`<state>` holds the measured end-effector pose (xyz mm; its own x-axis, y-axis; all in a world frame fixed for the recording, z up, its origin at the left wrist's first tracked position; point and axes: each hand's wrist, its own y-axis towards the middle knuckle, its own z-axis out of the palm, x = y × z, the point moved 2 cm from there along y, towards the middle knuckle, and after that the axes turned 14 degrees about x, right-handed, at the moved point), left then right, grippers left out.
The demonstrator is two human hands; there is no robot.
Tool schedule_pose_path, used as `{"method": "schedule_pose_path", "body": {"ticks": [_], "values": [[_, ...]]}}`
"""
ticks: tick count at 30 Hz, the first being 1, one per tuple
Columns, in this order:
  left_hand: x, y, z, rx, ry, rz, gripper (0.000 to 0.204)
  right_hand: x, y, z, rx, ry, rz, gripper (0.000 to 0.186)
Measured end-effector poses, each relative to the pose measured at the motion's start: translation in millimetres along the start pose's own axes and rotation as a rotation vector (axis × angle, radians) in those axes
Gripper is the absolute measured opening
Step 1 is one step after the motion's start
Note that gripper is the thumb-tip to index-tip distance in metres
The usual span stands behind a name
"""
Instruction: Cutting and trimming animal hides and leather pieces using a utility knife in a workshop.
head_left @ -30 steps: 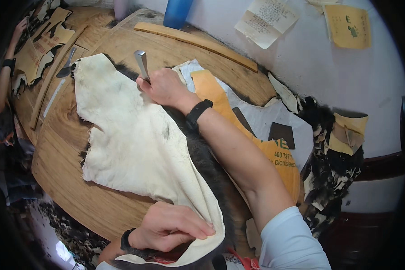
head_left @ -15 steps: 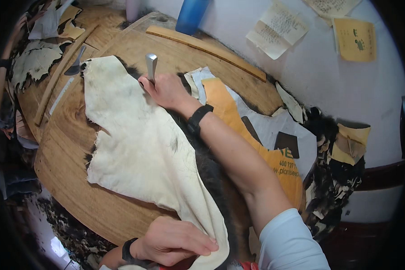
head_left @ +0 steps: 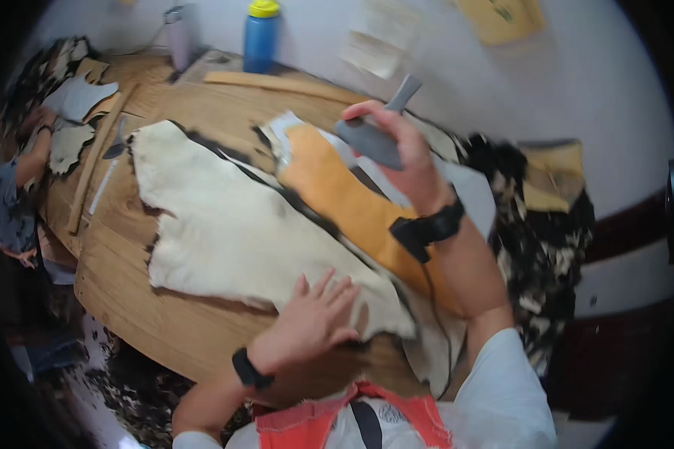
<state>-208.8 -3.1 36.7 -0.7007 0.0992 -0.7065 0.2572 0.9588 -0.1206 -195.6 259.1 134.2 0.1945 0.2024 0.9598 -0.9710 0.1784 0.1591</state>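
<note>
A pale hide [head_left: 210,217], skin side up with dark fur along its edges, lies spread across the wooden table. Resting on its near right part is my left hand [head_left: 311,322], open, fingers spread, holding nothing. My right hand [head_left: 412,157] is raised over the right side, closed round a grey metal tool [head_left: 371,142] with a broad rounded blade and a slim handle. Motion blurs it slightly. Beneath that hand and forearm, an orange sheet [head_left: 337,176] and a white sheet [head_left: 468,191] lie beside the hide, partly covered by my arm.
Wooden strips [head_left: 288,84] lie at the back and left. A similar blade tool [head_left: 115,146] rests at left. A blue bottle [head_left: 260,45] and pale tumbler [head_left: 177,41] stand by the wall. Fur scraps [head_left: 535,277] heap at right. Another person's arm [head_left: 34,161] reaches in at left.
My right hand has lifted off the hide and swung right with the tool. The left hand has let go of the hide's folded near end and now lies flat; the hide is flatter. The view has shifted.
</note>
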Motion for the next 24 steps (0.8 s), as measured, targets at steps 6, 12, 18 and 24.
{"method": "schedule_pose_path", "body": {"ticks": [6, 12, 18, 24], "values": [[-8.0, -6.9, -1.3, 0.174, 0.231, -0.23, 0.035, 64.5, -227.0, 3.9, -0.333, -0.043, 0.149, 0.026], [-87.6, 22.9, 37.3, -0.028, 0.242, -0.39, 0.019, -12.6, -371.9, 36.4, -0.528, -0.171, 0.321, 0.021], [-118.6, 72.1, 134.3, -0.314, 0.077, -0.14, 0.033, -75.5, -363.2, 45.4, -0.191, -0.564, 0.225, 0.028], [-104.1, 83.1, 143.6, -0.378, 0.006, -0.279, 0.016, -89.8, -360.8, 43.2, -0.142, -0.648, 0.227, 0.027]]}}
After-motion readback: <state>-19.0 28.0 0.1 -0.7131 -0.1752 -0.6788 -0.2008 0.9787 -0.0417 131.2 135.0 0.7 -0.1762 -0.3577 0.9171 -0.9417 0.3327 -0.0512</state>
